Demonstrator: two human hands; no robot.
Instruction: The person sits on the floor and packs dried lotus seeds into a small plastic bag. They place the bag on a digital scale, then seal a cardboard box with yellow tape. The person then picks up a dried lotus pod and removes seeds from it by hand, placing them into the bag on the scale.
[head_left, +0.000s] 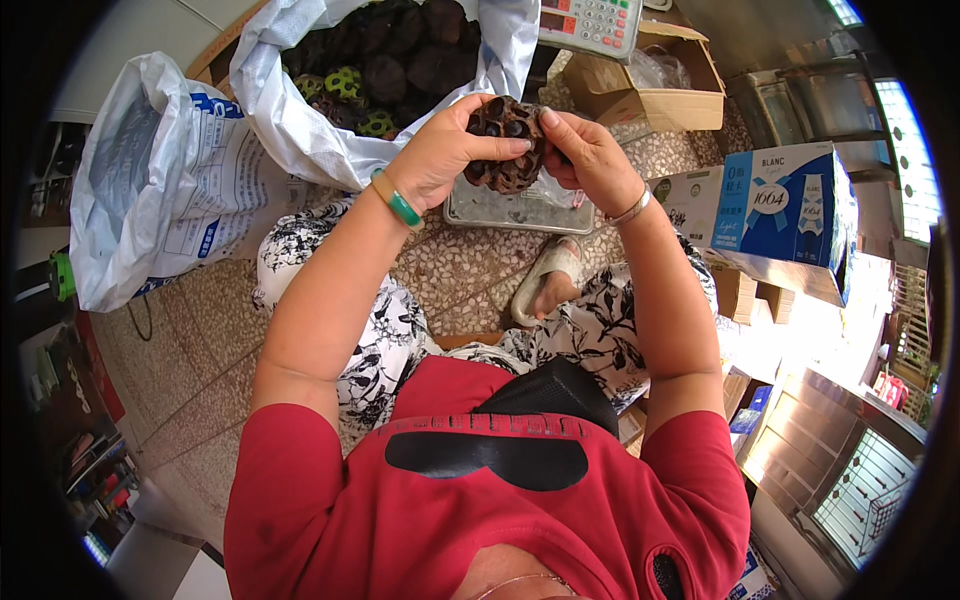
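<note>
A dark brown, dried lotus seed pod (512, 172) with seeds in its holes is held up between my hands. My left hand (440, 150), with a green bangle at the wrist, grips its left side, thumb across the face. On the right edge, my right hand (594, 162) pinches with thumb and bent fingers; whether a loose seed is between them is hidden. Just beyond lies an open white woven sack (262, 75), full of dark pods and a few green ones (345, 84). Below the held pod sits the metal pan of a scale (485, 212).
A second white sack (150, 190) stands at the left. Ahead to the right are the scale's keypad (600, 22) and an open cardboard box (660, 105) with clear plastic inside. A blue and white carton (790, 210) stands at the right. Speckled floor (440, 285) shows between my legs.
</note>
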